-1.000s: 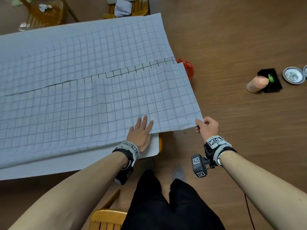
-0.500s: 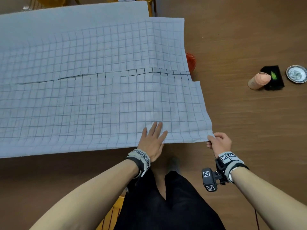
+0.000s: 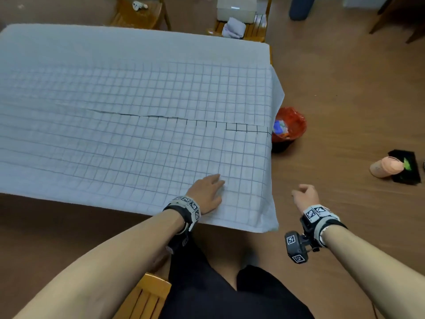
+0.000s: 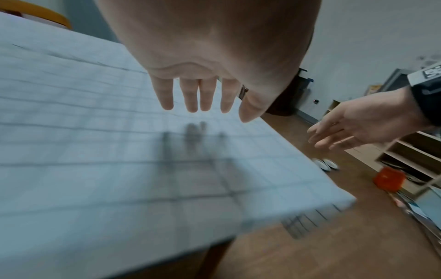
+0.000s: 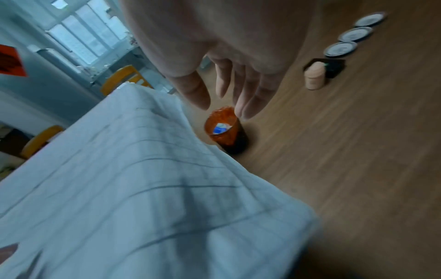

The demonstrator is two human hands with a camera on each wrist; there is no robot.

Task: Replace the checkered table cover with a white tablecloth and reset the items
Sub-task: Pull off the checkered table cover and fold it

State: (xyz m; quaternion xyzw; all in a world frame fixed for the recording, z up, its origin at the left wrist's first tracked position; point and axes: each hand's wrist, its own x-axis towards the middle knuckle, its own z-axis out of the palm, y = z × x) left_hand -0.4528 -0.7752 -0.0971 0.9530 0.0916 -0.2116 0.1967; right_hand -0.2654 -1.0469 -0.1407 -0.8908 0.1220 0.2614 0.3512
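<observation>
A: What changed?
B: The right hand [image 3: 305, 196] has let go of the white tablecloth's [image 3: 138, 88] corner; both hands are open, the left hand [image 3: 205, 193] flat at five o'clock.
A: Meaning?
B: Probably spread; items next.

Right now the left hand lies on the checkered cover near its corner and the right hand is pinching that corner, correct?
Not quite. The right hand holds nothing; it hangs open beside the table, off the checkered cover, as the head view shows. The left hand does lie on it.
</observation>
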